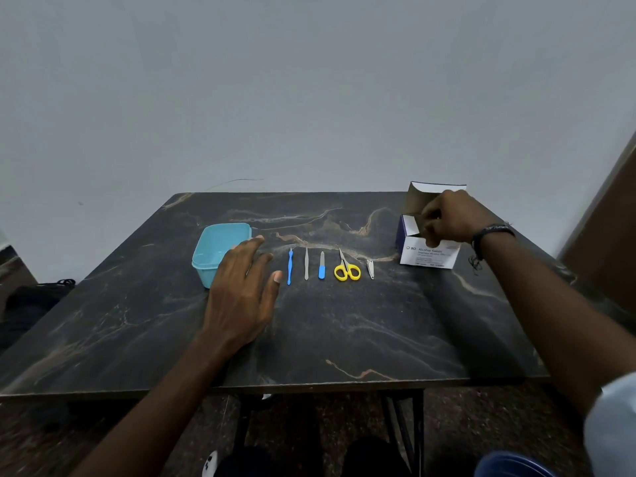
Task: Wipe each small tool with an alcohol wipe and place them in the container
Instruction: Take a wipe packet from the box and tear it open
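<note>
Several small tools lie in a row on the dark marble table [344, 339]: a blue-handled pick [290, 266], metal tweezers [306, 264], a blue-tipped nail file [321, 266], yellow-handled scissors [346, 269] and a nail clipper [370, 269]. A light blue container [215, 244] stands left of them. My left hand [242, 290] rests flat on the table, fingers straight, beside the container. My right hand [447, 218] reaches with curled fingers into the open alcohol swab box [430, 253] at the back right; what its fingertips hold is hidden.
The table stands against a plain grey wall. A brown door or panel [609, 215] is at the far right. Dark items [31, 304] lie on the floor to the left. The table's legs and my feet show below its front edge.
</note>
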`<state>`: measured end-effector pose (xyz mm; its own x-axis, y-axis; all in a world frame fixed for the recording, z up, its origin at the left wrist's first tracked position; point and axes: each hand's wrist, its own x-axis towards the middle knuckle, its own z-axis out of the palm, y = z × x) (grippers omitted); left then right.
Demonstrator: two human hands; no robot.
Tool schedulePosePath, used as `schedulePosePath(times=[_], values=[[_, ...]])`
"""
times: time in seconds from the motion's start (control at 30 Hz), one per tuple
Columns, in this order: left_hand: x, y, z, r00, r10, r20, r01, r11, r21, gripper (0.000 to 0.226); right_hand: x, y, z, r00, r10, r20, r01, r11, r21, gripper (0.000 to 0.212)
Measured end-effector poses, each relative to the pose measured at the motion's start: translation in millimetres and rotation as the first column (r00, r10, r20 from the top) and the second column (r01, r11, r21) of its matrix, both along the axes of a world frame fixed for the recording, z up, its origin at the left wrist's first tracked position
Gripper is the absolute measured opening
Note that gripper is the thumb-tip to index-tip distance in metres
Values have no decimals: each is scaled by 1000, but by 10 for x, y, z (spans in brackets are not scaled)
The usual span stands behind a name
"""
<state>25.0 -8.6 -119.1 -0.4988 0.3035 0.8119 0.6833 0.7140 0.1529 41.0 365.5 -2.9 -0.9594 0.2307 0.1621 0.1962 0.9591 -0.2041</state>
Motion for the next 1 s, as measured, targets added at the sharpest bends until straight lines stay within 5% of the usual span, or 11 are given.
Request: schedulePosePath(times=[0.27,1.0], values=[[27,-5,13,1000,3,14,-3,1000,12,37,-226,4,-52,963,-2,269,-52,980,193,31],[7,-14,-8,999,-2,35,2,1000,25,37,-357,-4,-67,925,-23,380,-108,941,320,17]])
